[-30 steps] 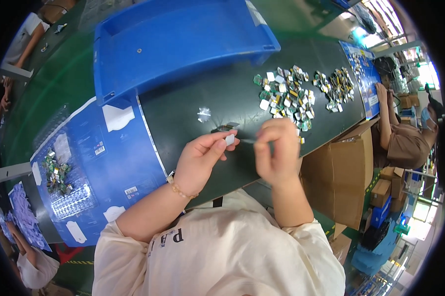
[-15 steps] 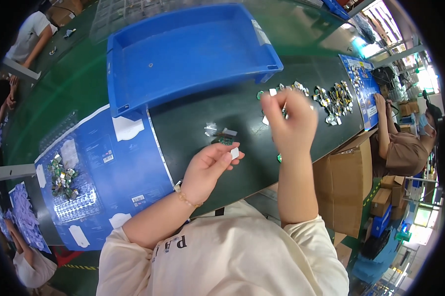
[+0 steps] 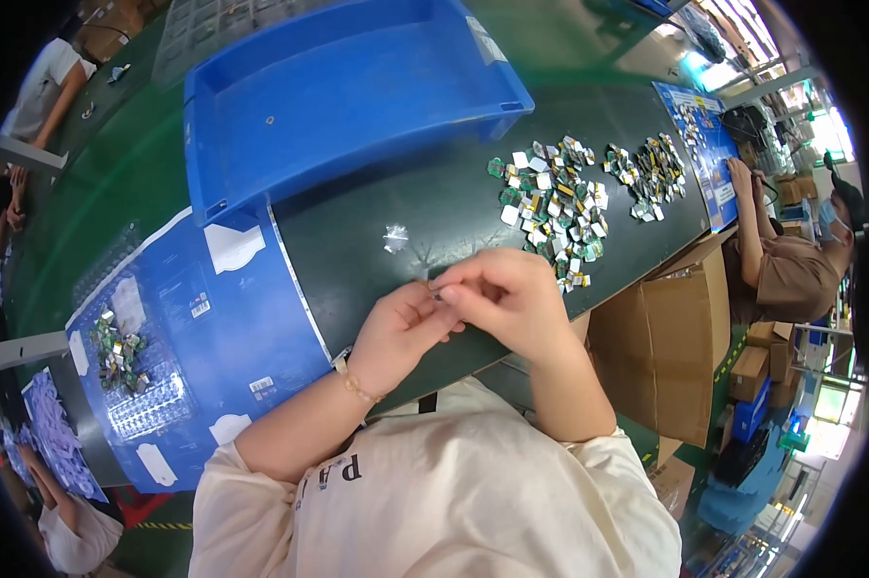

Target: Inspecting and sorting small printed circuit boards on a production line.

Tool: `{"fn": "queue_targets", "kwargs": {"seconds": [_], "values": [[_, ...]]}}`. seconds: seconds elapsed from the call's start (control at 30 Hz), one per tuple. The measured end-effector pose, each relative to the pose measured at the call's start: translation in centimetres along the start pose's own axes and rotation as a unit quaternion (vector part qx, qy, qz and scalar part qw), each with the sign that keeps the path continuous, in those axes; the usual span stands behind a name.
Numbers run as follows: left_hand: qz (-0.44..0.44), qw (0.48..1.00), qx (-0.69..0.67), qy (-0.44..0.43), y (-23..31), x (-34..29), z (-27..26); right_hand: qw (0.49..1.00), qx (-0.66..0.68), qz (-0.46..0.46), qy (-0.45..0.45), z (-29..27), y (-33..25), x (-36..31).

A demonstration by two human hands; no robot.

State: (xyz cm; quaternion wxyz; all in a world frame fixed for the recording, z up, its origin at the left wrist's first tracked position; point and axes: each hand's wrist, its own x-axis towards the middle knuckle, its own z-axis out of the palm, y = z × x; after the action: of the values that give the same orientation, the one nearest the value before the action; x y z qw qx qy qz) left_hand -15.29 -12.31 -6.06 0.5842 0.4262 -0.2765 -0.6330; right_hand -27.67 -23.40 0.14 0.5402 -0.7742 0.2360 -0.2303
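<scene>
My left hand [image 3: 407, 326] and my right hand [image 3: 511, 301] meet in front of my body, low over the dark table. Both are closed, fingertips pinched together around one small piece. Only a dark sliver shows between the fingers; the rest is hidden. Half a second ago a small green circuit board with a white square part showed in my left hand. Beyond my right hand spreads a loose pile of small circuit boards [image 3: 553, 207], green with white and yellow parts. A clear plastic scrap [image 3: 396, 238] lies beyond my left hand.
A large blue bin [image 3: 357, 106] stands at the far side. Farther right is a second pile of boards [image 3: 649, 178]. On a blue printed sheet [image 3: 237, 328] at left sits a clear plastic tray [image 3: 155, 405] with more boards. A cardboard box [image 3: 661, 356] and a co-worker [image 3: 800, 260] are at right.
My right hand has come down and left from above the pile to meet my left hand, uncovering the boards. The held board is now mostly hidden by fingers. The view has shifted slightly.
</scene>
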Motion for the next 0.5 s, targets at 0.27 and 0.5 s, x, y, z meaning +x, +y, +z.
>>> {"fn": "queue_targets", "kwargs": {"seconds": [0.27,0.5], "values": [[-0.038,0.999,-0.037,0.006,0.8,-0.2,0.5,0.996,-0.059,-0.062,0.027,-0.8,1.2,-2.1],[-0.050,0.995,-0.079,0.034,0.8,-0.1,0.6,0.979,0.167,0.114,0.034,-1.3,2.2,-3.9]]}}
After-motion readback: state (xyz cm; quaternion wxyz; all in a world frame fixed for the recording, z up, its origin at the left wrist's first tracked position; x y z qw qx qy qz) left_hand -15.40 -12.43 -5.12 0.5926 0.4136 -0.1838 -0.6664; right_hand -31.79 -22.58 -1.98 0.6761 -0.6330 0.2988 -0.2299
